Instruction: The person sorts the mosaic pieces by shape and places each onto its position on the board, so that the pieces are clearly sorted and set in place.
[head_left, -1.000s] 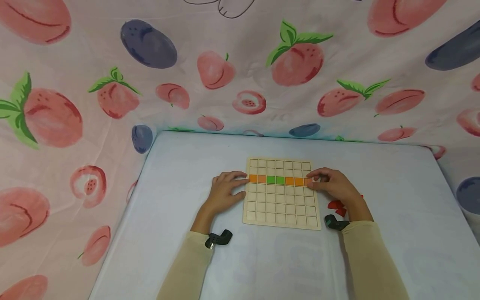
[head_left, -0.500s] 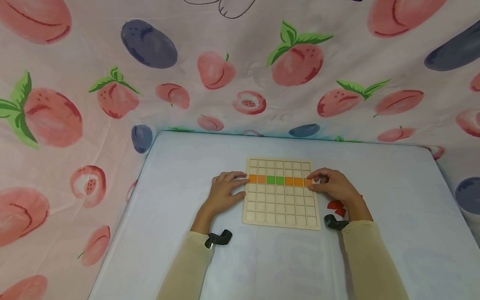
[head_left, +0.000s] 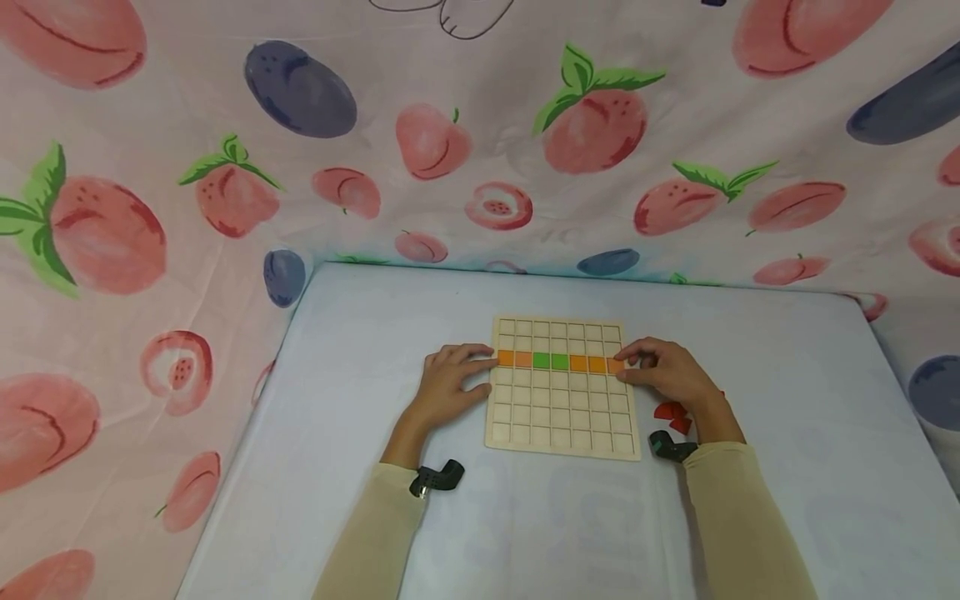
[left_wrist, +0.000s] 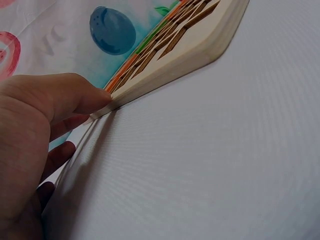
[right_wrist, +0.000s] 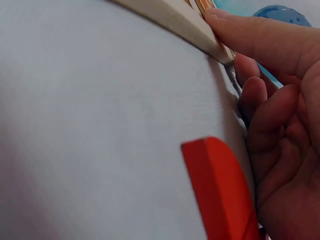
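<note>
A square wooden grid board (head_left: 562,408) lies flat, with a row of orange tiles (head_left: 597,365) and two green tiles (head_left: 551,361) across it. At its left edge, my left hand (head_left: 447,385) has its fingers spread, touching the rim; in the left wrist view the thumb of that hand (left_wrist: 45,115) rests against the board's side (left_wrist: 175,70). My right hand (head_left: 671,372) is at the opposite edge, fingertips on the row's last orange tile (head_left: 614,365). In the right wrist view, the right hand's (right_wrist: 285,100) thumb touches the board's edge (right_wrist: 170,20), other fingers bent beneath.
Several red pieces (head_left: 671,410) lie beside the right wrist, partly hidden by it; one red piece (right_wrist: 220,190) shows close in the right wrist view. A fruit-patterned cloth (head_left: 495,125) stands behind the white table surface (head_left: 375,308).
My right thumb has drawn slightly back from the last orange tile, leaving more of it showing. The left hand and the board have stayed in place.
</note>
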